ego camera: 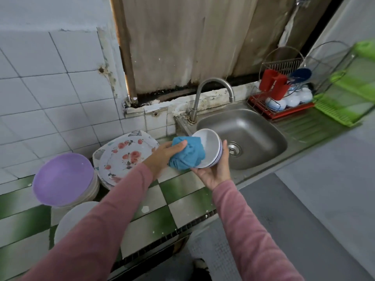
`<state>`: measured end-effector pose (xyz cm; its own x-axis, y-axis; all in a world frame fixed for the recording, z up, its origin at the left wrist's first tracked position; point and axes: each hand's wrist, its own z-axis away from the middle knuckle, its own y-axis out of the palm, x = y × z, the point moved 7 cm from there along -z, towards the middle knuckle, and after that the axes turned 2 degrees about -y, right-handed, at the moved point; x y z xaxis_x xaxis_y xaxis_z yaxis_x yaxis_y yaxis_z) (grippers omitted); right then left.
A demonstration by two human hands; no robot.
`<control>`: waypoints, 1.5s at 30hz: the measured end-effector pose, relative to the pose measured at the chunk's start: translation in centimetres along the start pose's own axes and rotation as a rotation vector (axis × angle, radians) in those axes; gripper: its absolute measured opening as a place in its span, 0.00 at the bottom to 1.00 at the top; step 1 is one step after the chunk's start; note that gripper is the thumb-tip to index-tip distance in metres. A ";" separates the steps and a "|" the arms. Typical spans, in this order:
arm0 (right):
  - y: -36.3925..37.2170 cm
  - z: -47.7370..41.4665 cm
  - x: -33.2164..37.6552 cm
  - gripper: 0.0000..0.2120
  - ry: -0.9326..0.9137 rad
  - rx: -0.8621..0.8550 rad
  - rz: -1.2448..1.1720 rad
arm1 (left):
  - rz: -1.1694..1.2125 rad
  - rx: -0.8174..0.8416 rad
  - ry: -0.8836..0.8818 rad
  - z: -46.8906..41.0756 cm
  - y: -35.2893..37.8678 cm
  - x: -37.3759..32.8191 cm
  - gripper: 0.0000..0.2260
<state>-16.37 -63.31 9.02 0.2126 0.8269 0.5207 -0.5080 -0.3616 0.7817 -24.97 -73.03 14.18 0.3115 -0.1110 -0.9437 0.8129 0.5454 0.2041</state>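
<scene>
A person dried a white bowl [212, 146] over the near left edge of the steel sink [261, 128]. The right hand [213, 175] cupped it from beneath, fingers curled up its side, and the left hand [162, 157] gripped a bunched blue cloth [187, 154] pressed into its hollow. The bowl was tilted and supported only from below, so a hard wipe could have pushed it off the palm into the basin.

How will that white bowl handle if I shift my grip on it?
Likely rigid and breakable: the bowl looks glazed and hard. Its smooth wall may be slippery, so the right hand cupping it from beneath seems wise. Tilted on edge as now, it would probably roll if released.
</scene>
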 end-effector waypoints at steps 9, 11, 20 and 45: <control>-10.2 6.0 12.1 0.41 -0.220 -0.090 0.055 | 0.382 0.029 -0.224 -3.9 12.1 4.4 0.15; -12.9 7.5 14.9 0.45 -0.263 -0.125 0.021 | 0.351 0.055 -0.251 -5.2 15.9 5.2 0.15; -25.1 14.6 30.0 0.46 -0.386 -0.271 0.102 | 0.328 0.203 -0.222 -12.9 36.1 7.4 0.20; -39.5 3.9 54.8 0.43 -0.526 -0.513 0.569 | -0.003 -0.196 -0.012 -37.9 52.5 7.7 0.10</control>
<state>18.57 -5.40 8.01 0.1053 0.2361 0.9660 -0.9324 -0.3144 0.1785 1.43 -13.79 7.74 0.3161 -0.1222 -0.9408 0.7031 0.6959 0.1458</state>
